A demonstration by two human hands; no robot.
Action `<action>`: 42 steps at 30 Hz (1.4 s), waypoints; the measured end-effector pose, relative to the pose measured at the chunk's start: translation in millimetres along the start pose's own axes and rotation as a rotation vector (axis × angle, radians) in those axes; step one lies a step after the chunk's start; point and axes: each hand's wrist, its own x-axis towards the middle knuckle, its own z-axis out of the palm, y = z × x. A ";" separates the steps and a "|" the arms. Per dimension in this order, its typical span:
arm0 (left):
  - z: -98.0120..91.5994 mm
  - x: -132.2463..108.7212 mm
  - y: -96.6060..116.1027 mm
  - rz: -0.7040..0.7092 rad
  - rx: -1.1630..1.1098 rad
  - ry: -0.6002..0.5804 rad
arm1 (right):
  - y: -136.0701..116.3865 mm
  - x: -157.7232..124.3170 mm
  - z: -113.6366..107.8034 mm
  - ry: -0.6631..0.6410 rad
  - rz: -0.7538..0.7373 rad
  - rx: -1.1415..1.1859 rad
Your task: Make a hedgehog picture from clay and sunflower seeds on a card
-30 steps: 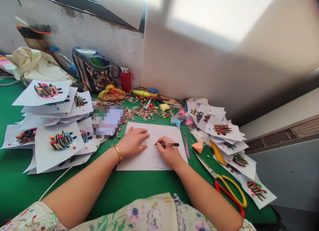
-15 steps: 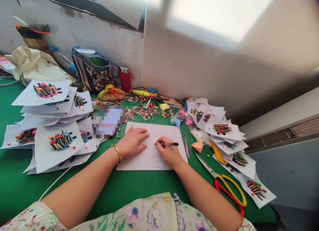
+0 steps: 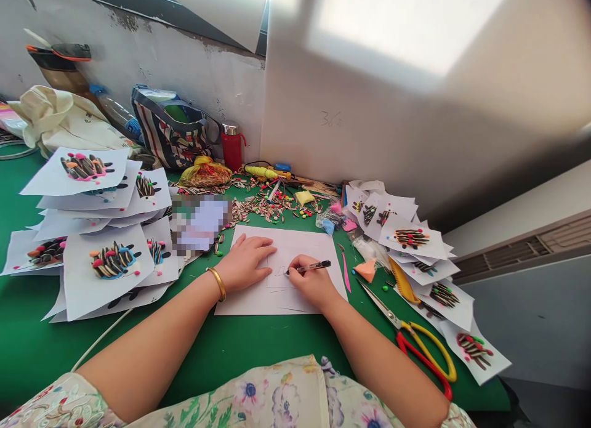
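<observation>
A white sheet of paper point(image 3: 253, 302) lies on the green table in front of me, with faint thin lines drawn on it. My left hand point(image 3: 247, 265) rests flat on the sheet's left part, fingers spread, a gold bangle on its wrist. In my right hand point(image 3: 314, 283) a black pen point(image 3: 314, 266) is pinched, its tip at the paper near the middle of the drawn lines. Just right of the sheet lies a pink plastic tool point(image 3: 345, 269). Scissors point(image 3: 406, 329) with red and yellow handles lie beside my right forearm.
Stacked cards decorated with striped seeds point(image 3: 108, 292) stand at left, and more cards point(image 3: 413, 238) at right. Loose seeds point(image 3: 252, 209) and small coloured balls spread behind the sheet. A red flask point(image 3: 232, 148), a striped bag point(image 3: 170, 132) and a yellow comb point(image 3: 402, 281) are also here.
The pen tip has shifted slightly down and left on the paper, and the pen tilts a little more. My left hand stays in place.
</observation>
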 end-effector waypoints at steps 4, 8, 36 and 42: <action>0.8 -0.1 -0.6 0.002 0.001 0.001 | 1.0 0.0 -0.9 0.017 -0.003 0.019; 0.3 -0.9 0.3 0.003 -0.007 0.015 | 1.1 -0.3 -2.4 0.025 -0.017 0.086; 3.6 -1.8 2.2 0.012 0.009 0.003 | 3.8 7.3 -5.1 0.054 -0.087 -0.076; 3.8 -1.7 2.1 0.012 0.016 0.004 | 7.5 8.9 -16.9 0.129 -0.006 -0.177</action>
